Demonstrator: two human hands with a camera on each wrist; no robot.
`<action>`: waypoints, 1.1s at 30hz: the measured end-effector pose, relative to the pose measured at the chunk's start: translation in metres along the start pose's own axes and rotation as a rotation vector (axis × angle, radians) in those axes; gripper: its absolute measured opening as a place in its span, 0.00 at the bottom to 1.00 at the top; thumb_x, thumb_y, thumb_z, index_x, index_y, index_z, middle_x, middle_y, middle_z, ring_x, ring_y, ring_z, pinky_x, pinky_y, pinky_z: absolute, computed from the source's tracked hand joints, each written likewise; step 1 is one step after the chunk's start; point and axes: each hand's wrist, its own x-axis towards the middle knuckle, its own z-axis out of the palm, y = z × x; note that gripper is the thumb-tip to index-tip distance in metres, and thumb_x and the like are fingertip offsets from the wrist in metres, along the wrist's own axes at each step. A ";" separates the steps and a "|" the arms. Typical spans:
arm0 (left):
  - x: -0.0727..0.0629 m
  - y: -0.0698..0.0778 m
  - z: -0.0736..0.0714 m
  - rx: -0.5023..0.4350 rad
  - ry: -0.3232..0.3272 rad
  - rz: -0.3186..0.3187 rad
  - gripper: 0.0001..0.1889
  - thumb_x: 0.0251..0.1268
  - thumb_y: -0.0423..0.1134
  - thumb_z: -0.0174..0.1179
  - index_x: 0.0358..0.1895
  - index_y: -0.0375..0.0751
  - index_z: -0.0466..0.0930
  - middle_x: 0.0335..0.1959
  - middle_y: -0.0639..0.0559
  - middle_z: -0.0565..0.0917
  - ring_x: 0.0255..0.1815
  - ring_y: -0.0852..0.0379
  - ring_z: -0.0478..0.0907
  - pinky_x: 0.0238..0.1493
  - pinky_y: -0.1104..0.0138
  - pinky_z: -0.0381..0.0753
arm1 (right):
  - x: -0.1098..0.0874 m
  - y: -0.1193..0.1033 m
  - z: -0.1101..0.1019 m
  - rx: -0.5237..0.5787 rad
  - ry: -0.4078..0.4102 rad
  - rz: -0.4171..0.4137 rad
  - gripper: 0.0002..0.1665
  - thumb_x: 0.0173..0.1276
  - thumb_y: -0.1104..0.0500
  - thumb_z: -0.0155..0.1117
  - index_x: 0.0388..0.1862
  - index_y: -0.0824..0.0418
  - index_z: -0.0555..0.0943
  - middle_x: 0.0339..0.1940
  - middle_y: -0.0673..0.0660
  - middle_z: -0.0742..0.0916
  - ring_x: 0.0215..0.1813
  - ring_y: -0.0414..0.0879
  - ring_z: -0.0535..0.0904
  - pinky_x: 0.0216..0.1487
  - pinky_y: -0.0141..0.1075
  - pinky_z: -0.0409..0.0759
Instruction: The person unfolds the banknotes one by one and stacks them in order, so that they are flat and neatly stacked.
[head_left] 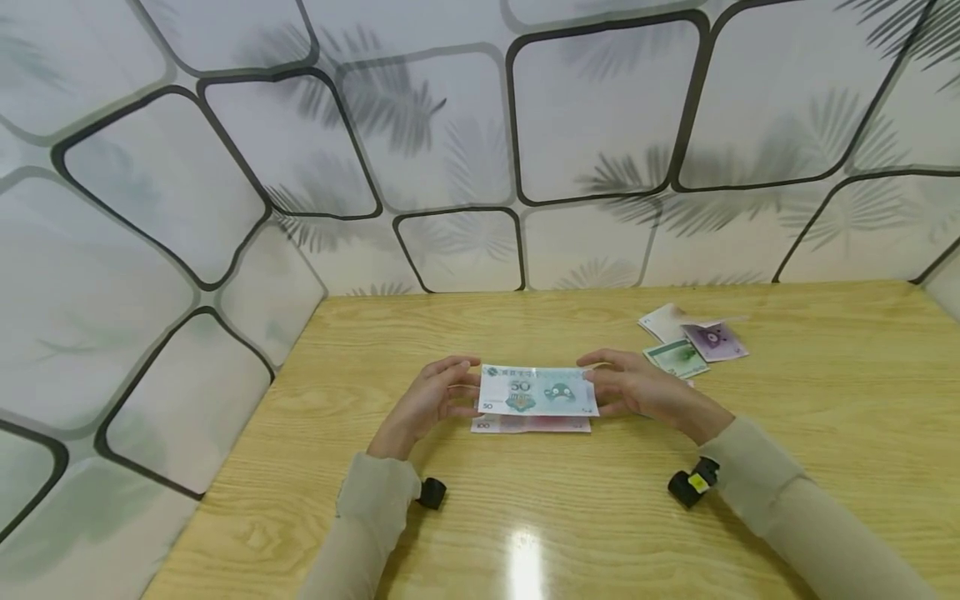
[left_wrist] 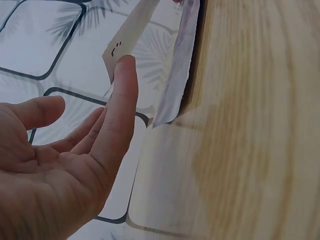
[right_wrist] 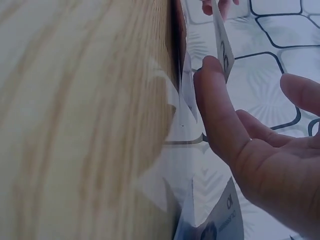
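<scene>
Head view: fingers (head_left: 610, 379) nearly straight against the 50 note (head_left: 542, 392)

Green 50 note (head_left: 538, 392) (raised) above pink 100 note (head_left: 529, 424).

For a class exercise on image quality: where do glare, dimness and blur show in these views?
Head view: white glare on the wooden tabletop at bottom centre, the 50 banknote legible; left wrist: dimmer, tabletop blurred; right wrist: likewise dim, tabletop blurred.

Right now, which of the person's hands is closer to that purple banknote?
Right. The right hand is just short of the purple banknote and to its left; the left hand is farther off, at the opposite end of the 50 note.
</scene>
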 end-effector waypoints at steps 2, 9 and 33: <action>0.000 -0.001 -0.001 0.001 0.005 -0.004 0.24 0.85 0.39 0.41 0.73 0.26 0.62 0.46 0.44 0.81 0.41 0.56 0.83 0.43 0.60 0.88 | 0.001 0.000 0.001 -0.012 -0.001 -0.001 0.33 0.82 0.62 0.47 0.75 0.80 0.50 0.67 0.80 0.69 0.59 0.59 0.80 0.57 0.46 0.83; -0.001 -0.002 -0.004 0.057 0.030 -0.007 0.23 0.84 0.38 0.43 0.71 0.25 0.63 0.52 0.36 0.81 0.42 0.55 0.83 0.42 0.61 0.88 | 0.000 -0.001 0.001 -0.046 0.006 0.007 0.32 0.83 0.62 0.46 0.74 0.80 0.51 0.69 0.81 0.67 0.59 0.60 0.80 0.55 0.44 0.85; -0.009 0.007 0.001 0.409 0.044 -0.044 0.23 0.83 0.42 0.46 0.70 0.28 0.66 0.55 0.32 0.79 0.49 0.44 0.82 0.44 0.56 0.88 | -0.003 -0.004 0.003 -0.095 -0.003 0.018 0.31 0.83 0.62 0.47 0.72 0.82 0.55 0.61 0.77 0.76 0.54 0.60 0.82 0.51 0.45 0.86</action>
